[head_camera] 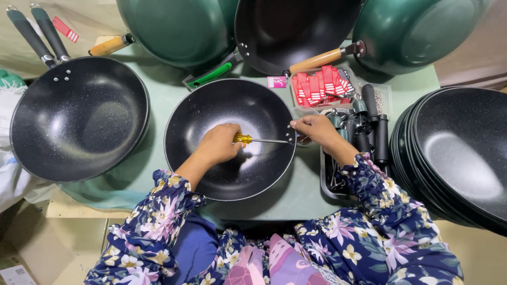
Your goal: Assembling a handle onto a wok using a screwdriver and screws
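Left hand: left hand (pixel 221 143) fist-wrapped around yellow handle of screwdriver (pixel 257 140), inside the centre wok.
Screwdriver: lies level, shaft pointing right to the wok's right rim, tip at the rivets there.
Right hand: right hand (pixel 317 129) fingers pinched together at the outer right rim of the wok, just where the screwdriver tip ends; what it pinches is too small to tell.
Centre wok: black speckled wok (pixel 211 111), no handle on it, sits on the green table (pixel 296 195) near the person.
Right of hand: grey tray (pixel 327 184) with black handles (pixel 369 124), touching the forearm.
Far right: clear box of red tags (pixel 319 87), metal bits beside it.
Far edge: green woks with wooden handles (pixel 317 60) stacked on their sides.
Left: finished black wok (pixel 79 116) with dark handles pointing far-left.
Right edge: stack of black woks (pixel 459 153).
Near: floral sleeves (pixel 385 211).
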